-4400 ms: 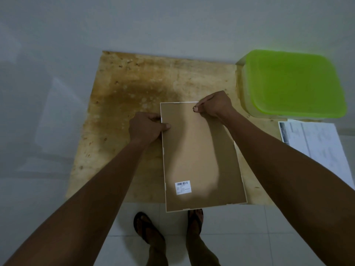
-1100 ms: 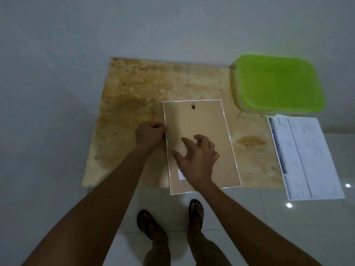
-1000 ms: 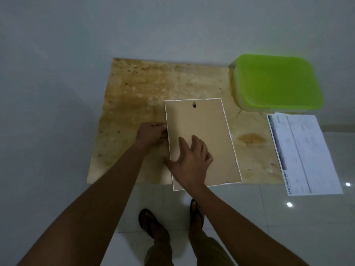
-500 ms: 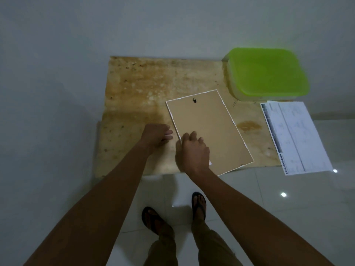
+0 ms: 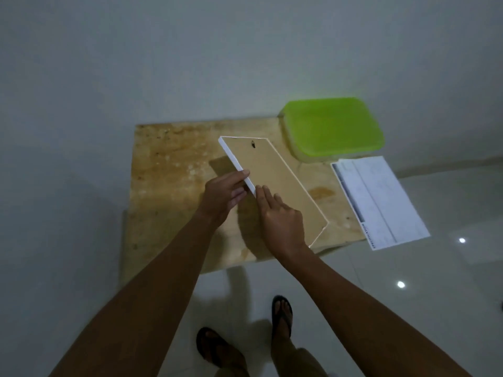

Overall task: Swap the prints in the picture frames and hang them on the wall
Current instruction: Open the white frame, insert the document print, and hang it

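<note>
Fingers (image 5: 239, 192) of left hand (image 5: 221, 195) grip the tilted picture frame (image 5: 275, 172); right hand (image 5: 283, 221) rests flat on it.

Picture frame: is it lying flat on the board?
No, the left hand holds the picture frame tilted, its left edge raised off the board.

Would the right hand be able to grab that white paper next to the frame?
Probably yes. The white paper lies uncovered just right of the picture frame, nothing between. The right hand rests on the frame's back and would only need to lift off.
</note>
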### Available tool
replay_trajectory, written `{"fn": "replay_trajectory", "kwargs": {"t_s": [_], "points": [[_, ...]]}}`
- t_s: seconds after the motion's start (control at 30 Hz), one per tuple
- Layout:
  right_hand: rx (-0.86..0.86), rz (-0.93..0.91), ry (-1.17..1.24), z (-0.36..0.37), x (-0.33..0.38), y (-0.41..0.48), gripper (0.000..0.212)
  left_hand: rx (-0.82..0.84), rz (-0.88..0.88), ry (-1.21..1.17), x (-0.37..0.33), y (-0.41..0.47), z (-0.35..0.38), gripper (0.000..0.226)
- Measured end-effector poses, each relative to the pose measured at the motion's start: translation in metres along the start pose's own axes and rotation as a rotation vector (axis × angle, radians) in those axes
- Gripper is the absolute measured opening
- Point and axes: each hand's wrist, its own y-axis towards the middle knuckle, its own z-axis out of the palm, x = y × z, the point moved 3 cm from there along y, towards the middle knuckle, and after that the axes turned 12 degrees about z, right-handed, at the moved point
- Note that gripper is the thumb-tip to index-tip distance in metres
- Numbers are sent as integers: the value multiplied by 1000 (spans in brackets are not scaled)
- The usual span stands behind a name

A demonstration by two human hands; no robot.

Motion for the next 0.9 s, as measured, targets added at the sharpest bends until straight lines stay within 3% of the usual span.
{"fn": "replay_trajectory", "kwargs": {"t_s": [0.13, 0.23, 0.37, 0.53, 0.77, 0.9], "points": [[-134, 47, 160, -57, -13, 31, 56, 118, 175, 58, -65, -8, 41, 18], [-285, 104, 360, -106, -22, 60, 62, 72, 260, 112, -112, -8, 57, 41], [-524, 158, 589, -176, -34, 107, 54, -19, 398, 301, -171, -7, 70, 76], [-714, 144, 833, -247, -62, 163, 48, 14, 544, 373, -244, -9, 103, 56], [-757, 71, 1166, -312, -125, 245, 45, 157, 755, 333, -353, -9, 191, 34], [-668, 134, 1405, -347, -176, 300, 58, 180, 898, 350, -403, -9, 258, 29]]}}
